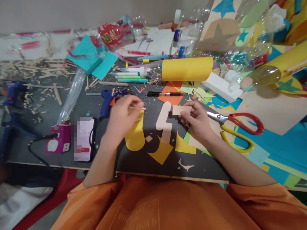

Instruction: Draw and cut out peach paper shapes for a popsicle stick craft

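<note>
My right hand [195, 118] pinches a small beige paper rectangle [177, 110] between thumb and fingers. Close by on the table lie a pale paper strip with rounded end [163, 115] and a narrower pale strip [166, 133]. My left hand [126, 114], slightly blurred, hovers with loosely curled fingers over a yellow paper strip with a rounded end [135, 140]; I make out nothing in its grasp. Beside it sits a blue glue gun [105, 100]. Scissors with red and yellow handles [220, 117] lie by my right wrist, partly covered.
A black pen [165, 94] and a yellow paper-wrapped bottle [187, 69] lie beyond my hands. Left are a phone [83, 137], a purple power adapter [58, 139] with cable and another blue glue gun [14, 92]. Yellow scraps [161, 153] lie near the front edge; plastic bottles crowd the back.
</note>
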### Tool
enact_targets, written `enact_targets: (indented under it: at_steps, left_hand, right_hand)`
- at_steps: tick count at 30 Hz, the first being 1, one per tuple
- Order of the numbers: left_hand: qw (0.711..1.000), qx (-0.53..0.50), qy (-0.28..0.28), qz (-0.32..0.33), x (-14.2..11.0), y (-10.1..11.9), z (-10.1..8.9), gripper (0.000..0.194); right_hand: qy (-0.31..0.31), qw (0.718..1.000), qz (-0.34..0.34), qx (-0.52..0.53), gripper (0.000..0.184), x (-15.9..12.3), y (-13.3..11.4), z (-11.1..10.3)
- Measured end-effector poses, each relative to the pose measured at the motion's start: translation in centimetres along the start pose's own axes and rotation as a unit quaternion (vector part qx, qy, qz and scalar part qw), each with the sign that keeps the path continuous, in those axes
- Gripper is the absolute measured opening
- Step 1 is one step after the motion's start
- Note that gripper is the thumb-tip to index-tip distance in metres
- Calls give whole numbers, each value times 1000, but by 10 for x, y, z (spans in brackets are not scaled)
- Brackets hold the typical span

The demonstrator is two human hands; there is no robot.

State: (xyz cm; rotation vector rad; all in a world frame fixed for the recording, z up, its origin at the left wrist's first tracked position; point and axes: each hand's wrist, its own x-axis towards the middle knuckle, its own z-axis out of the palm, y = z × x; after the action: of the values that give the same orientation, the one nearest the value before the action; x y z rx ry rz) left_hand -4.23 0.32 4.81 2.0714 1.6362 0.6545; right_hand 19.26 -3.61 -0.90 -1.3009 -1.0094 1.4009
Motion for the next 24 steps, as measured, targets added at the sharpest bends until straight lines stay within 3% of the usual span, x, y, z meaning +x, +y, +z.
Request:
enact_targets:
  at_steps: [4, 6, 12, 16, 18, 24]
  left_hand:
    - [976, -137, -165, 46, -2, 27, 35, 23]
    - [965, -146, -210, 51, -1, 35, 49, 20]
    - [973, -109, -194, 58, -3, 31, 58, 31]
    - [978, -37, -136, 151, -17, 20, 56, 21]
    - [976, -5, -107, 188, -24, 16, 58, 28]
    - [945, 29, -92, 311, -33, 16, 67, 23]
  right_hand:
    - [-50, 997, -22, -56, 23, -3, -2, -2]
    - [-77, 992, -40, -88, 21, -4, -3, -2]
    - [-31, 998, -26, -53, 18, -4, -2, -1]
    - [-6, 992, -41, -120, 16, -6, -3, 0]
    - [-1, 985, -59, -160, 19, -7, -3, 0]
    - [-19, 952, -95, -289, 16, -2, -7, -3]
